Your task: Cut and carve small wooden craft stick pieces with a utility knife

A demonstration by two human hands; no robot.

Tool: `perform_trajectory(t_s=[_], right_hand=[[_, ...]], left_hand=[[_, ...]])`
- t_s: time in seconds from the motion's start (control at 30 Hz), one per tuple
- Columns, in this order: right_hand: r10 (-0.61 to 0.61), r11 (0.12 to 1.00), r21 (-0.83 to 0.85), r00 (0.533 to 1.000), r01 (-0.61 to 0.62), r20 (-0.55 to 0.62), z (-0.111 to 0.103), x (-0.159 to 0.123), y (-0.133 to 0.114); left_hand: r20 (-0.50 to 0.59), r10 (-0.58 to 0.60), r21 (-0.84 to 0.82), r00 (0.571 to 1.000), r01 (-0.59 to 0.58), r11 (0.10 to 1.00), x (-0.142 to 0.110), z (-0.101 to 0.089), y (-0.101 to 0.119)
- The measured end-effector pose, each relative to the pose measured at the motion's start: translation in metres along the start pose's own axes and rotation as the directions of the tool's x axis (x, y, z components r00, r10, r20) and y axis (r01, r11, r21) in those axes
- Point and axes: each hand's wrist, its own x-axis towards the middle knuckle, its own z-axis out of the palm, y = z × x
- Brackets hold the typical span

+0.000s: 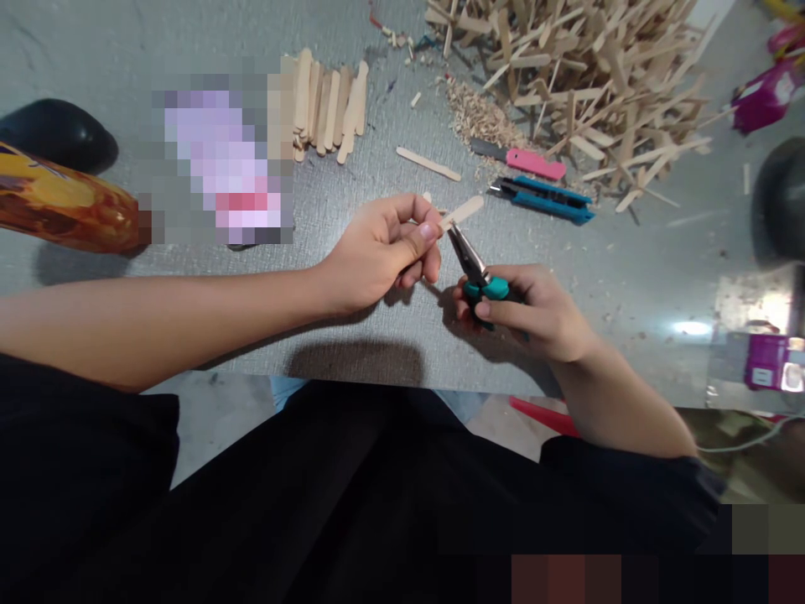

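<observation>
Between the thumb and fingers of my left hand [396,243] is a flat wooden craft stick [466,211], its rounded end pointing up to the right. My right hand [532,306] is wrapped round the handles of teal-handled pliers [473,262]. The pliers' metal jaws meet the stick just beside my left fingertips; whether they are closed on it I cannot tell. Beyond my hands a loose craft stick [428,164] lies on the table. A blue utility knife [544,200] and a pink-handled cutter [534,162] rest to its right.
A large heap of wooden sticks [584,84] fills the back right, with wood shavings [481,117] beside it. Several sticks lie in a row [327,105] at the back. An orange-brown bottle [69,201] and a black rounded object [59,134] are at the left of the grey table [251,327].
</observation>
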Motion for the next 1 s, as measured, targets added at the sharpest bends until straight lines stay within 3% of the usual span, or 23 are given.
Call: perform_trajectory(t_s=[0.23,0.43,0.7,0.93,1.0], right_hand=[[0.007,0.999,-0.038,1.0,-0.007,-0.006,0.007,-0.001,-0.007],[0.037,0.987,-0.153,0.998,-0.045,-0.056,0.001,-0.002,-0.008],[0.083,0.994,0.057,0.991,-0.089,0.101,0.003,0.003,-0.003],[0.065,0.885,0.404,0.919,-0.233,0.388,0.013,0.012,0.01],[0.06,0.863,0.436,0.91,-0.254,0.411,0.018,0.012,0.012]], left_hand=[[0.066,0.045,0.041,0.997,-0.047,0.998,-0.001,-0.002,0.001],[0.107,0.026,0.064,0.994,-0.033,0.997,-0.002,-0.007,0.0],[0.161,0.07,0.0,0.985,-0.071,0.997,0.0,-0.007,-0.002],[-0.007,0.032,0.046,0.999,-0.032,0.998,-0.005,0.0,0.002],[-0.039,0.011,0.066,0.999,-0.008,0.998,-0.007,0.001,0.004]])
